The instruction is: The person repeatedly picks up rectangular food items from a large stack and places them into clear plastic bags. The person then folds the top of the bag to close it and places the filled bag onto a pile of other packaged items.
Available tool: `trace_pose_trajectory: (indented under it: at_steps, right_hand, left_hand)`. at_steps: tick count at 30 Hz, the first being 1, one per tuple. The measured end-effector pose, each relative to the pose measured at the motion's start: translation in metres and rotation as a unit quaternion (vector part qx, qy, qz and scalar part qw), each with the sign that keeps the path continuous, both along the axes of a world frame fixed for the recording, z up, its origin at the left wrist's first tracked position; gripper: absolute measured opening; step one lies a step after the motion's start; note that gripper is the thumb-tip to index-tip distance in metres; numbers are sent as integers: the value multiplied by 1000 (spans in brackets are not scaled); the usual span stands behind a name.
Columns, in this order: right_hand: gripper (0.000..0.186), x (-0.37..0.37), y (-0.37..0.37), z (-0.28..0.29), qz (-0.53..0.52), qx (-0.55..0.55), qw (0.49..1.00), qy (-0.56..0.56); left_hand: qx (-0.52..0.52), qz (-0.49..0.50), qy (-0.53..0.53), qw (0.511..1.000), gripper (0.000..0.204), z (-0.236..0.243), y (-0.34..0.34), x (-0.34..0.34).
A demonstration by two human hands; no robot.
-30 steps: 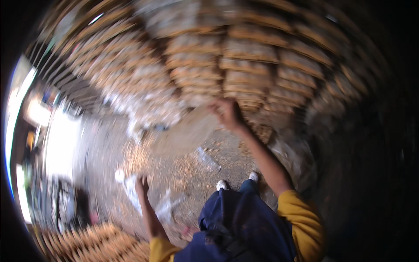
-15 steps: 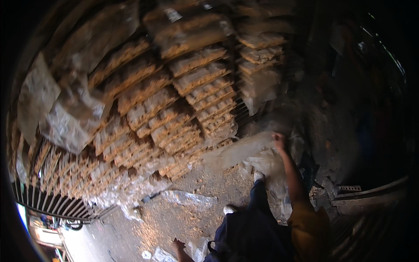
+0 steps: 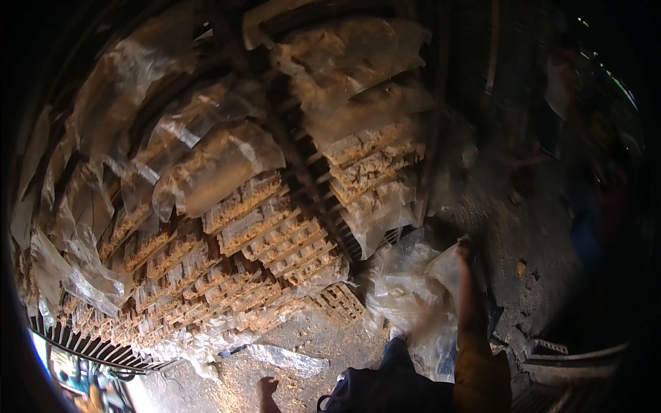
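Observation:
My right hand [image 3: 463, 251] is closed on a crumpled, translucent plastic sheet [image 3: 441, 282], which hangs beside it over a larger heap of plastic [image 3: 392, 279] on the ground. My left hand [image 3: 267, 389], low at the bottom edge, holds nothing, its fingers loosely bent and apart. Left of the heap, a pale slatted grid tray [image 3: 334, 301] leans by the foot of the stacks. My legs show below, partly hidden by dark blue clothing.
Racks of stacked trays [image 3: 251, 234] with crumbly tan contents, many draped in plastic [image 3: 206, 175], fill the view ahead. A loose clear sheet [image 3: 289, 358] lies on the debris-strewn floor [image 3: 289, 334]. The right side is dark, with shapes I cannot make out and a pale ledge [image 3: 571, 369].
The view has swung right toward the dark side. The sheet in my right hand, held out over the floor earlier, has come down to the plastic heap. My left hand stays low and empty.

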State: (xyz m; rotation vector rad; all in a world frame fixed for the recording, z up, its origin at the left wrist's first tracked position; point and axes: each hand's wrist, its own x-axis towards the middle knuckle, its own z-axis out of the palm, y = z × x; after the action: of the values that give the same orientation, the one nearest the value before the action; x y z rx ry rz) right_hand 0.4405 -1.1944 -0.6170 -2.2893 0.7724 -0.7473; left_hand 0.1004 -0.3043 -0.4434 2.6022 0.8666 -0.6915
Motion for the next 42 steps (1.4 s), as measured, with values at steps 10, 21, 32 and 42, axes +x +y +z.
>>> trace_pose_trajectory:
  at_steps: [10, 21, 32, 42]
  right_hand:
    - [47, 103, 84, 201, 209, 135, 964, -92]
    - [56, 132, 120, 589, 295, -262, 844, -363]
    - [11, 144, 102, 600, 261, -340, 806, -408]
    - [9, 125, 101, 598, 294, -194, 802, -482]
  left_hand:
    - [-9, -173, -422, 890, 29, 191, -279, 248]
    - [113, -283, -750, 586, 52, 439, -443, 400]
    - [129, -293, -776, 543, 16, 445, -456, 416]
    - [127, -305, -798, 505, 16, 452, -461, 390]
